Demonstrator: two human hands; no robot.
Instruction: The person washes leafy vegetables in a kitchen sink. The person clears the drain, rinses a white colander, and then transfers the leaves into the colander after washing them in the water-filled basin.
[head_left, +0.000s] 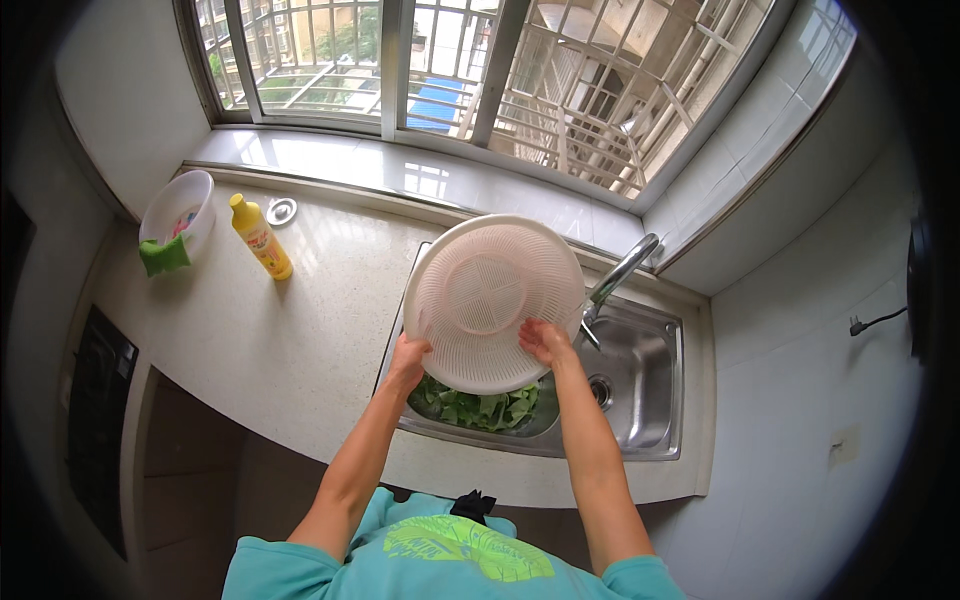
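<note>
A round, pale plastic colander (487, 292) is held up over the left basin of the steel double sink, and it looks empty. My left hand (409, 356) grips its lower left rim. At the lower right, my right hand (544, 341) lies with its fingers over the inside of the colander; whether the thumb pinches the rim cannot be told. Below the colander, green leafy vegetables (480, 405) lie in the left basin, partly covered by it. The chrome faucet (619, 274) stands right of the colander, and its lower part is near the rim.
The right sink basin (637, 382) shows its drain. On the counter (315, 352) at the left stand a yellow squeeze bottle (261, 238), a round metal sink strainer (281, 212) and a white plastic basin (199, 195) with a green cloth (165, 256) over its rim. A barred window is behind.
</note>
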